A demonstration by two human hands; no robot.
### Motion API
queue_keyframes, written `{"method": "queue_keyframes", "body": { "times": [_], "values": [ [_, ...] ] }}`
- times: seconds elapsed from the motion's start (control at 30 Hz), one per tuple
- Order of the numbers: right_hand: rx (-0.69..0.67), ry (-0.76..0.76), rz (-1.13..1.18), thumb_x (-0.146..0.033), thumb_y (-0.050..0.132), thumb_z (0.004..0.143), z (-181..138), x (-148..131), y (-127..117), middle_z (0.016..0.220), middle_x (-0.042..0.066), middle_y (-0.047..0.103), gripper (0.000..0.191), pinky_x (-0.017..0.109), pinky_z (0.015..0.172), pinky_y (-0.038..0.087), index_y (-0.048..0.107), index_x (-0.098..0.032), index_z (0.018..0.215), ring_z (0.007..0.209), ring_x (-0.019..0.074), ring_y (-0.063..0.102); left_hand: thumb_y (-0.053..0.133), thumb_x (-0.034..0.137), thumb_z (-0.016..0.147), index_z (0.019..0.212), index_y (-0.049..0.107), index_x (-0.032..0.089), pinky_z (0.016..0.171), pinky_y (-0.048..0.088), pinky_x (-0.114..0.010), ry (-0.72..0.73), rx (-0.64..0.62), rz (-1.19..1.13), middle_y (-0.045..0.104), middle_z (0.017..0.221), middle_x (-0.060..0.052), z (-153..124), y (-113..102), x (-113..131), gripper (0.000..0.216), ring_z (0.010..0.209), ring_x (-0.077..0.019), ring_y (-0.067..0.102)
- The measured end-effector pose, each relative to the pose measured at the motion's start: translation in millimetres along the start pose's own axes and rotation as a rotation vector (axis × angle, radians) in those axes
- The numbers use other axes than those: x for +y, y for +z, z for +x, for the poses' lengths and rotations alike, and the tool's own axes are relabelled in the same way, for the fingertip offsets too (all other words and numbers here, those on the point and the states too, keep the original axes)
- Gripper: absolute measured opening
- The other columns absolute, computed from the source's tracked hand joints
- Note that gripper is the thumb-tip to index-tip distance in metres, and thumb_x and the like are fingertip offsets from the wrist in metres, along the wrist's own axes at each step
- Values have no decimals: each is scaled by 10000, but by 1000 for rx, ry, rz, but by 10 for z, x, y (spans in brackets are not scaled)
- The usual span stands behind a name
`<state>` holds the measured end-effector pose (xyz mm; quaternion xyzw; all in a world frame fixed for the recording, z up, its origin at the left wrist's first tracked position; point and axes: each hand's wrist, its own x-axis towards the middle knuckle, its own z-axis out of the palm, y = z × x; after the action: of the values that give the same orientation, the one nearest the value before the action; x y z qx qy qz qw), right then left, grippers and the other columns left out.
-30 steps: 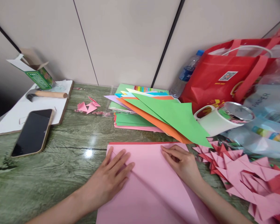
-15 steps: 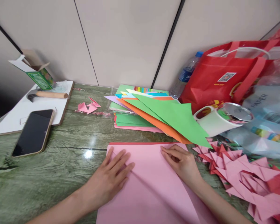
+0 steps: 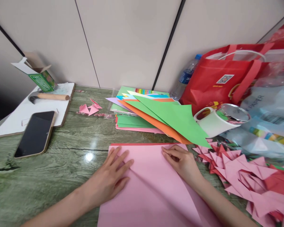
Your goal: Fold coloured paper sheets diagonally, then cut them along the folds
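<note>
A large pink paper sheet (image 3: 151, 186) lies on the green table in front of me, over a red sheet whose far edge (image 3: 137, 144) peeks out. A raised diagonal fold runs across the pink sheet. My left hand (image 3: 109, 178) rests flat on its left part, fingers stretched out and apart. My right hand (image 3: 182, 162) presses on the sheet near its far edge, fingers curled with the tips on the paper. Neither hand holds anything up.
A fanned stack of coloured sheets (image 3: 156, 115) lies behind. Folded pink and red triangles (image 3: 246, 179) pile at the right, near a tipped white cup (image 3: 213, 121), a red bag (image 3: 227, 78) and a bottle (image 3: 186, 75). At the left are a phone (image 3: 35, 134), white board, hammer and green carton.
The view shifted slightly; both hands stay pressed on the pink sheet in nearly the same places.
</note>
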<state>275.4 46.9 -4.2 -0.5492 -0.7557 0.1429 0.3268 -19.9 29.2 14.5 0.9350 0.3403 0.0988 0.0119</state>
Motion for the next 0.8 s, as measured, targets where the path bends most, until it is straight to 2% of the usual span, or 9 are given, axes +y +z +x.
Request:
{"method": "queue_keyframes", "body": {
  "times": [0.13, 0.27, 0.4, 0.5, 0.6, 0.7, 0.8],
  "values": [
    [-46, 23, -33, -297, 525, 888, 16, 9, -6, 707, 49, 636, 260, 241, 523, 430, 742, -159, 848, 552, 128, 567, 482, 350, 904, 1343, 440, 88, 1030, 363, -561, -5, 25, 10, 448, 1400, -159, -4, 31, -6, 512, 1339, -375, 293],
    [-160, 61, -134, -299, 482, 894, 47, 13, -24, 705, 55, 641, 294, 242, 566, 431, 744, -168, 875, 587, 143, 579, 471, 407, 903, 1328, 447, 58, 1032, 357, -554, -3, 34, 54, 477, 1371, -179, -8, 72, -9, 551, 1311, -378, 341],
    [-220, 74, -194, -311, 491, 886, 94, -16, -96, 754, 49, 678, 274, 236, 608, 421, 743, -206, 861, 653, 153, 615, 503, 472, 872, 1266, 506, 51, 1015, 351, -574, -36, -29, 94, 516, 1317, -206, 74, -2, 45, 576, 1253, -399, 412],
    [-279, 83, -242, -324, 517, 872, 142, -79, -172, 784, 33, 697, 244, 226, 610, 397, 735, -225, 825, 683, 152, 630, 516, 535, 845, 1189, 552, 24, 1021, 296, -607, -42, -105, 48, 574, 1206, -243, 243, -126, 147, 617, 1207, -414, 453],
    [-335, 98, -291, -310, 545, 854, 191, -172, -239, 813, 25, 707, 207, 221, 610, 382, 717, -221, 783, 718, 151, 638, 483, 563, 853, 1220, 532, 28, 1073, 272, -520, 83, -145, -23, 541, 1270, -239, 465, -213, 264, 650, 1244, -362, 441],
    [-389, 121, -343, -275, 547, 857, 227, -268, -295, 808, 22, 701, 199, 227, 637, 397, 692, -204, 741, 759, 154, 639, 456, 539, 881, 1327, 456, 100, 1101, 277, -374, 249, -192, -102, 466, 1390, -156, 656, -220, 358, 626, 1308, -257, 393],
    [-448, 147, -385, -290, 539, 893, 250, -341, -338, 810, 19, 673, 198, 276, 707, 461, 659, -164, 798, 779, 151, 630, 428, 520, 899, 1390, 385, 144, 1089, 299, -332, 333, -237, -151, 446, 1412, -115, 754, -176, 424, 620, 1329, -213, 366]
  ]
}}
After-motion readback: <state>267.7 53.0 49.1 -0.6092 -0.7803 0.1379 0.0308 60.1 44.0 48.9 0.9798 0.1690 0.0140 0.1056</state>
